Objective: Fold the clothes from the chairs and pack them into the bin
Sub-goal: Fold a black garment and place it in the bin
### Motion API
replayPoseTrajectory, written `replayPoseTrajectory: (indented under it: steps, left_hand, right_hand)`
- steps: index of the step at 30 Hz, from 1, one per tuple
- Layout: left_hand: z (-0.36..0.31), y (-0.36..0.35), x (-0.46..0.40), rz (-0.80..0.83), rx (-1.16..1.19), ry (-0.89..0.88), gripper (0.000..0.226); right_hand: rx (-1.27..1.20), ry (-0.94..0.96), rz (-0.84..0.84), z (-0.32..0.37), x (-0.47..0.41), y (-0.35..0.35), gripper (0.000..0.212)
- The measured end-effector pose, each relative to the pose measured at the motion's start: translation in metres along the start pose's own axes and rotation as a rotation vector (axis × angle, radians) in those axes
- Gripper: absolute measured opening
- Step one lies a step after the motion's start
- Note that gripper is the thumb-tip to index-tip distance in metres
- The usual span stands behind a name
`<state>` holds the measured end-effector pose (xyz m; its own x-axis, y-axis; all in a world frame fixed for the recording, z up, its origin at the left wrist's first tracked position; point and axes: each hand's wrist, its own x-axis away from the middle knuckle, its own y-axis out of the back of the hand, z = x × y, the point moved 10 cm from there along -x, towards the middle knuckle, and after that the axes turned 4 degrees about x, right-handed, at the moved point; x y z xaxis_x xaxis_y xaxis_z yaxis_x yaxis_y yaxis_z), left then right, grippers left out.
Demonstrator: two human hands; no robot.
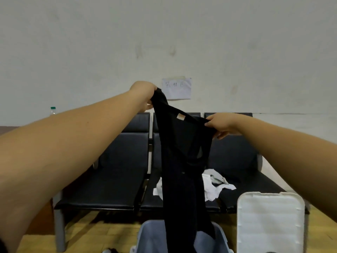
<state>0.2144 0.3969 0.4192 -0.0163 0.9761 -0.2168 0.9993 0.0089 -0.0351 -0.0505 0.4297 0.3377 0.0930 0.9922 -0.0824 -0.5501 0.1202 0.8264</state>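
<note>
I hold a black garment up in the air in front of a row of dark chairs. My left hand grips its upper edge high up. Lower and to the right, my right hand grips the other end of that edge. A small tan label shows near the top. The cloth hangs long and narrow, and its lower end reaches down into the blue-grey bin at the bottom centre. A crumpled white garment lies on the chair seat behind the black one.
A white bin lid leans upright against the right chair. The bench stands against a pale wall with a paper note taped on it. A plastic bottle stands at the far left. The floor is wooden.
</note>
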Motion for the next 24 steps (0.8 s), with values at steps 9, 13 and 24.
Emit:
replayPoseTrajectory:
  steps: [9, 13, 24]
  left_hand:
    - [-0.026, -0.001, 0.017, -0.095, -0.729, -0.495, 0.010]
    - [-0.021, 0.000, 0.020, -0.179, -0.898, -0.641, 0.025]
    - [0.083, 0.029, -0.020, 0.081, -0.504, 0.088, 0.013]
  right_hand:
    - [-0.624, -0.042, -0.301, -0.030, -0.006, 0.042, 0.019]
    - [-0.932, -0.035, -0.350, -0.037, -0.010, 0.047, 0.011]
    - [-1.258, 0.122, -0.317, -0.022, -0.005, 0.058, 0.010]
